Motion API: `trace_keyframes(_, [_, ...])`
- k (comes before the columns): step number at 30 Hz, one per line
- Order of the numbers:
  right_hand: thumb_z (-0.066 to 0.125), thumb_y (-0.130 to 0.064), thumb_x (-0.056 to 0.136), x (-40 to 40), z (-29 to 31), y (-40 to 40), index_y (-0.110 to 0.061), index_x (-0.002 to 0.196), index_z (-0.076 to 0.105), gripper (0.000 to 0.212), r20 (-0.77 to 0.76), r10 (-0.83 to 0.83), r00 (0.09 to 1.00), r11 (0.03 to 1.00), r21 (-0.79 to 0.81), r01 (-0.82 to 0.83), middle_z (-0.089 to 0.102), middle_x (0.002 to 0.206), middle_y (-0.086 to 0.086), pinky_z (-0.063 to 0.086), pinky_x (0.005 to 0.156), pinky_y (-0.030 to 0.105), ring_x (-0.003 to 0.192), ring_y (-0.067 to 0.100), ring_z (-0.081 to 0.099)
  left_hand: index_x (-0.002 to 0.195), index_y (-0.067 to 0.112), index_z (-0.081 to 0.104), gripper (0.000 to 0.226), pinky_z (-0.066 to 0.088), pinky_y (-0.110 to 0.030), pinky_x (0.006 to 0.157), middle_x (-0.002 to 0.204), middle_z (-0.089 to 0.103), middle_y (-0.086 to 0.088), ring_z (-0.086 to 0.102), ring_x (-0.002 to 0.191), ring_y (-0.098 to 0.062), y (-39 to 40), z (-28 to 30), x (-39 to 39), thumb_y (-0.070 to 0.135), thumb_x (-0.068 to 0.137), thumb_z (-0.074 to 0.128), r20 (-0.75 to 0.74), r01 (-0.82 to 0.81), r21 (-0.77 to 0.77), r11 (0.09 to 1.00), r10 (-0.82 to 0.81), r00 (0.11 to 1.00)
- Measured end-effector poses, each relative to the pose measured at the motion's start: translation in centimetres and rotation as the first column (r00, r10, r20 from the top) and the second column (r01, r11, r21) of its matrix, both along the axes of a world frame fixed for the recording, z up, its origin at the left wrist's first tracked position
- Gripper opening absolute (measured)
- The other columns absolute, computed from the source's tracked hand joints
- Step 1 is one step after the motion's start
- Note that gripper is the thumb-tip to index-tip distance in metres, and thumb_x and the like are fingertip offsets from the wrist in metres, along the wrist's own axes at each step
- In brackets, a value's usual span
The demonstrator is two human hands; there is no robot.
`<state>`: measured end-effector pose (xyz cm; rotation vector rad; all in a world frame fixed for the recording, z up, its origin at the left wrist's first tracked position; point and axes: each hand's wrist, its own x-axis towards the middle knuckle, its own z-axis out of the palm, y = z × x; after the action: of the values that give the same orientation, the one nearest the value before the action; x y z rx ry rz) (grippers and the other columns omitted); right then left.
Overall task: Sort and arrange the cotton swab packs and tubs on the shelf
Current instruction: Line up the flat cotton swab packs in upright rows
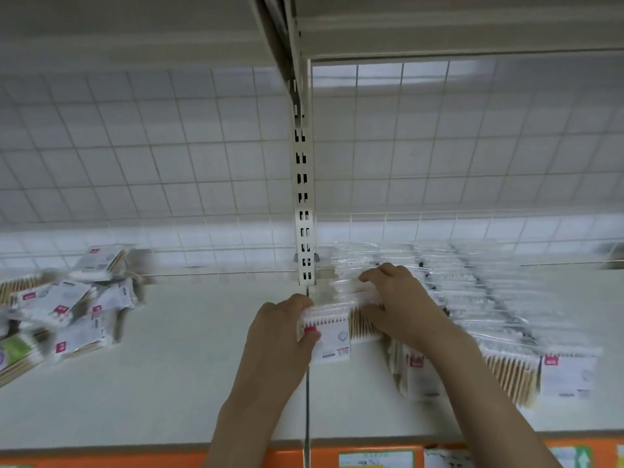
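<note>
Cotton swab pack (329,332), clear film with wooden sticks, is pinched by both the left hand (280,336) and right hand (401,305); the neat overlapping row of packs (472,298) beside it could easily get knocked askew.

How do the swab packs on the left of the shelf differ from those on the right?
The left packs lie jumbled in a loose pile, untouched; the right packs stand in overlapping rows, and both hands, left hand and right hand, hold one by the upright. Both groups show red labels.
</note>
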<state>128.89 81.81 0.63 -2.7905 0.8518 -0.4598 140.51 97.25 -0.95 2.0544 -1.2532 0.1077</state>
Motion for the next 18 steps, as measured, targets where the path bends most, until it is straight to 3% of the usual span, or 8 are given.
trace_keyframes(4, [0.050, -0.016, 0.092, -2.2, 0.7, 0.3, -0.016, 0.129, 0.050, 0.037, 0.153, -0.039, 0.987, 0.999, -0.003, 0.040, 0.050, 0.127, 0.002, 0.035, 0.097, 0.025, 0.120, 0.021, 0.041, 0.121, 0.026, 0.052, 0.033, 0.025, -0.009, 0.073, 0.100, 0.054, 0.011, 0.046, 0.104, -0.007, -1.4, -0.5, -0.8, 0.027, 0.088, 0.060, 0.022, 0.019, 0.021, 1.000, -0.019, 1.000])
trace_keyframes(11, [0.050, -0.013, 0.092, -5.2, 0.7, 1.5, -0.016, 0.125, 0.055, 0.033, 0.238, -0.064, 0.969, 0.997, -0.035, 0.075, 0.054, 0.121, -0.001, 0.027, 0.087, 0.011, 0.118, 0.019, 0.043, 0.122, 0.020, 0.052, 0.033, 0.025, -0.009, 0.084, 0.118, 0.053, 0.007, 0.044, 0.111, -0.009, -4.3, -2.1, -2.1, 0.023, 0.089, 0.059, 0.056, 0.081, 0.030, 0.996, -0.082, 0.995])
trace_keyframes(18, [0.049, -0.015, 0.093, -6.2, -0.1, 2.1, -0.017, 0.125, 0.055, 0.033, 0.246, -0.094, 0.965, 0.994, -0.027, 0.104, 0.055, 0.121, -0.003, 0.025, 0.089, 0.008, 0.117, 0.014, 0.044, 0.120, 0.014, 0.055, 0.033, 0.023, -0.005, 0.080, 0.113, 0.035, 0.008, 0.043, 0.092, -0.004, -5.8, -2.7, -2.3, 0.017, 0.088, 0.061, 0.004, 0.103, 0.024, 0.994, -0.103, 0.995])
